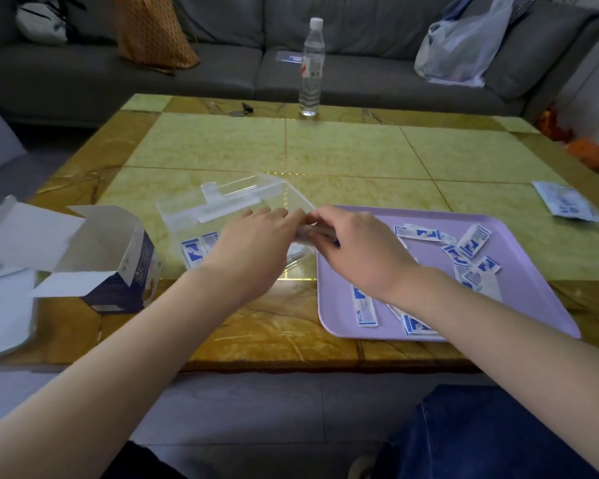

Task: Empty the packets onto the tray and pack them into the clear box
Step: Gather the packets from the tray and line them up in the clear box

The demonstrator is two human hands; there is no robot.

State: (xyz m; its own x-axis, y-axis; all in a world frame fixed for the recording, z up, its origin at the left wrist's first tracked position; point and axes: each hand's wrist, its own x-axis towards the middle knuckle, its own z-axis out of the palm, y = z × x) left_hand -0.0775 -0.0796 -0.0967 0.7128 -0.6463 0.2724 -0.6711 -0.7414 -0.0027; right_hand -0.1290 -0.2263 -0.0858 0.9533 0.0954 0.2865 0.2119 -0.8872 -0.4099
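Your right hand (pixel 353 243) curls round a packet bundle (pixel 317 232) over the box (pixel 222 202) edge, just beside the tray (pixel 533 288) rim. Left hand (pixel 253 236) fingertips touch it, grip unclear. Loose packets (pixel 472 240) lie right of your fingers. The table (pixel 343 146) runs open beyond them.

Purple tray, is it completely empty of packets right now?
No, several blue-and-white packets lie scattered across the purple tray, some near its far edge and some near its front.

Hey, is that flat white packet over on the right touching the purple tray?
Apart. The head view shows bare tabletop between the white packet and the purple tray.
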